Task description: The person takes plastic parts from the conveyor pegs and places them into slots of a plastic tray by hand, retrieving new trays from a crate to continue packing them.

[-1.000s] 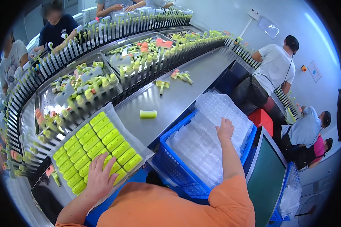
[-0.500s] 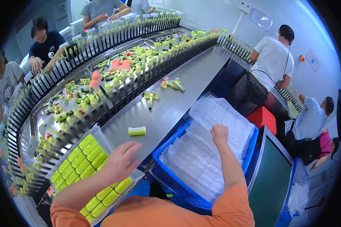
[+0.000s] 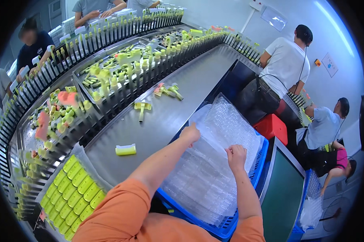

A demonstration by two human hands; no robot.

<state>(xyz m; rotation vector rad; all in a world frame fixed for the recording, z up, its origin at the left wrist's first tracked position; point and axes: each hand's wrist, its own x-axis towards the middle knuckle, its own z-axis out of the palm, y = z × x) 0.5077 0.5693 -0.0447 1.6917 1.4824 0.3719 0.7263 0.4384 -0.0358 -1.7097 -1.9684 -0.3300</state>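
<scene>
A blue basket point(image 3: 261, 156) in front of me is piled with clear, dimpled sheets of bubble wrap point(image 3: 208, 183). At the top of the pile, my left hand point(image 3: 190, 134) is closed, its fingertips pinching the left edge of a sheet. My right hand point(image 3: 236, 156) is also closed, with thumb and fingers gripping the same sheet near its middle. Left of the basket, a tray of yellow-green cases point(image 3: 74, 192) in rows lies on clear wrap. A single yellow-green and white case point(image 3: 126, 149) rests on the metal bench.
Beyond the steel bench point(image 3: 165, 129), a conveyor loop with dark upright slats point(image 3: 127, 94) carries yellow-green and coral parts. Loose T-shaped parts point(image 3: 142, 109) lie on the bench. To the right are a red stool point(image 3: 272, 128) and a green-topped surface point(image 3: 282, 189). Several people work around the line.
My left hand has moved right, from above the tray of cases to the basket, and now pinches the sheet. My right hand has shifted slightly down, and the view has turned right.
</scene>
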